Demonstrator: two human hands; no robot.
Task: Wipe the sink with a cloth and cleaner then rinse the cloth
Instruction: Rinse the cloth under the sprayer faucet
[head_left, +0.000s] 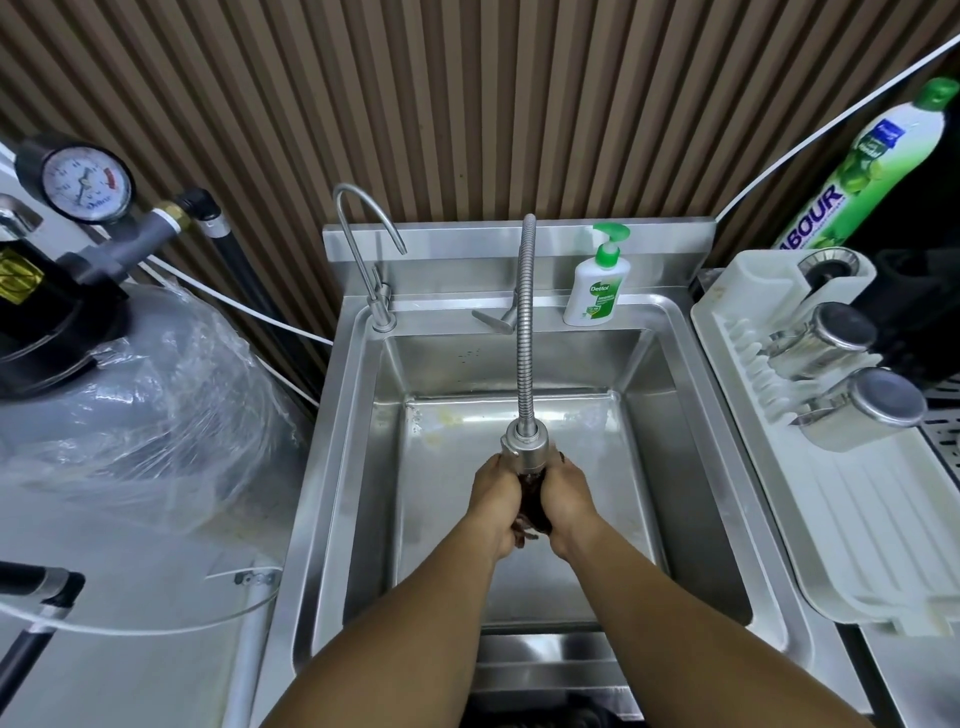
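Note:
A dark brown cloth (532, 501) is bunched up between my two hands over the middle of the steel sink (343, 467). My left hand (493, 506) grips its left side and my right hand (569, 506) grips its right side. The cloth sits directly under the head of the flexible spray faucet (525, 447), which hangs almost touching my hands. Most of the cloth is hidden by my fingers. A white and green Dettol pump bottle (595, 291) stands on the sink's back ledge, right of the faucet.
A thin gooseneck tap (363, 249) rises at the sink's back left. A white drying rack (831, 467) with two steel cups lies to the right, a green dish soap bottle (862, 166) behind it. A plastic-wrapped tank (130, 395) with a pressure gauge stands on the left.

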